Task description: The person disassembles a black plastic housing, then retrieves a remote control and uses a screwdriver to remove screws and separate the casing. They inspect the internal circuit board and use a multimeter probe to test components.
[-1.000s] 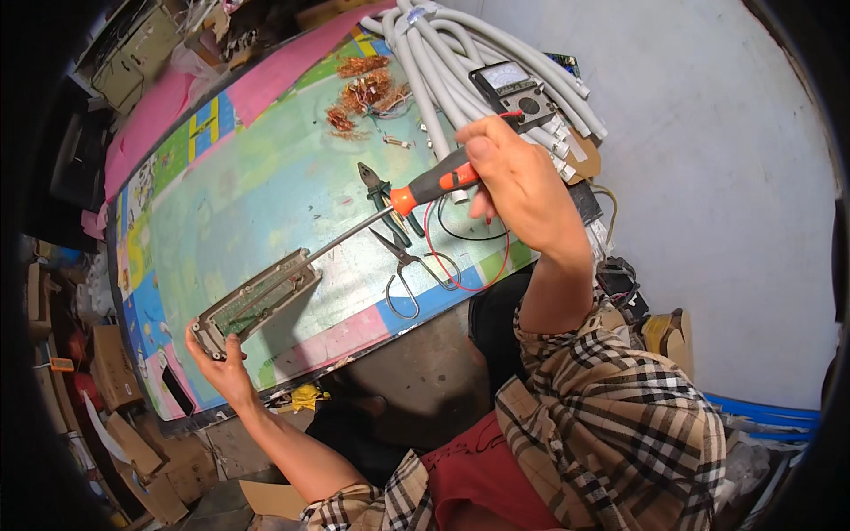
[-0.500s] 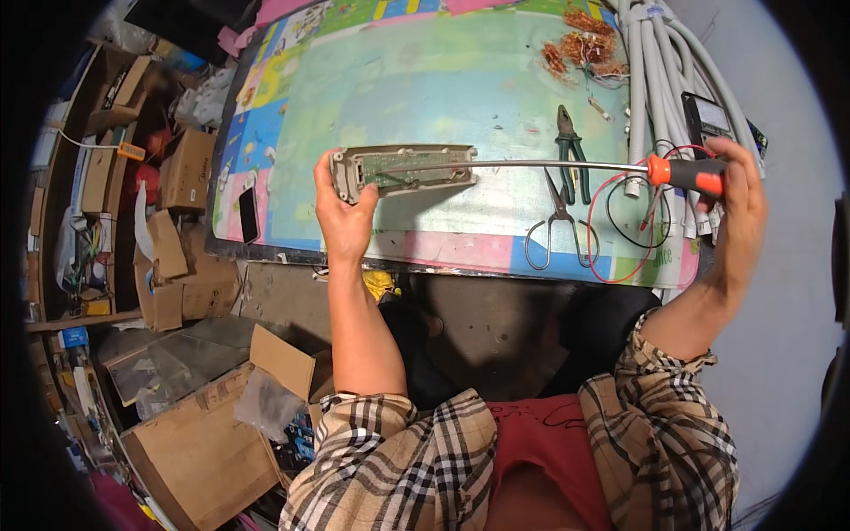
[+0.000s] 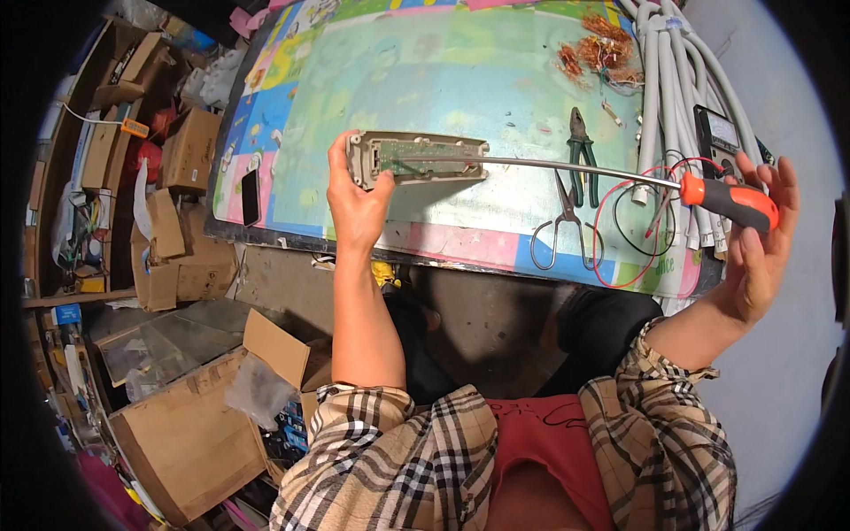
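My left hand grips the left end of a grey plastic casing with a green circuit board inside. My right hand holds the red-and-black handle of a long screwdriver loosely, with some fingers spread. Its steel shaft runs left over the board, where I cannot tell whether the tip touches. Under and beside the shaft on the table lie green-handled pliers, black scissors and red and black test leads.
The mat-covered table holds a phone, copper wire tangles, grey tubes and an analogue meter. Shelves and cardboard boxes line the left; an open box lies below.
The view has swung leftward, levelling the casing and screwdriver across it. My right hand's fingers have loosened and spread around the handle, which now angles slightly down to the right.
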### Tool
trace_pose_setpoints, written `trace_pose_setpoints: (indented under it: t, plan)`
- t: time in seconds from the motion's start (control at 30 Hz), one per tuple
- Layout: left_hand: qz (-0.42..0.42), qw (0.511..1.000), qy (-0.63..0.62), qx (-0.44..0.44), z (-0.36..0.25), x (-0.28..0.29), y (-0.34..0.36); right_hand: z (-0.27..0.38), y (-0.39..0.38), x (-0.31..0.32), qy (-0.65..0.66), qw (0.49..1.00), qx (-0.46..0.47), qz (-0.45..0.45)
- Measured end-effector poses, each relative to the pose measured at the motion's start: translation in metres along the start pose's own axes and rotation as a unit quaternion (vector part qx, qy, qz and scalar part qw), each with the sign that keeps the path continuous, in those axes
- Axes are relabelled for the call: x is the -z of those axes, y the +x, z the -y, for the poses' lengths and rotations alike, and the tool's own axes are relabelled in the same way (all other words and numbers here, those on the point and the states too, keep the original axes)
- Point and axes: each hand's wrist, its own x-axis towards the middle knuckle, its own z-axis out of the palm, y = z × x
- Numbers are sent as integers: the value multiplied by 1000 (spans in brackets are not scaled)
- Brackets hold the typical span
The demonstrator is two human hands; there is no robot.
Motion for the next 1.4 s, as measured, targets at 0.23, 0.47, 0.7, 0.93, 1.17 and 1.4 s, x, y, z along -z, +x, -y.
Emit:
trace_pose_setpoints:
  t: [0.23,0.47,0.7,0.93,1.17,1.4]
  plan:
    - [-3,999,-21,24,-7,1,-4,-12,9,0,-162,958,-233,-36]
    - [2,1000,-19,22,-13,-2,-3,3,9,-19,-12,995,-88,-43]
    - [-32,998,-12,50,0,0,0,-4,26,-14,-168,980,-104,-26]
    - [-74,997,35,-3,1,-4,0,-10,28,-32,33,986,-149,-62]
    - [-85,988,127,10,14,6,1,-24,25,-24,-40,987,-137,-80]
    - [-114,955,269,-61,-7,-11,-5,-14,20,-17,-39,991,-70,-104]
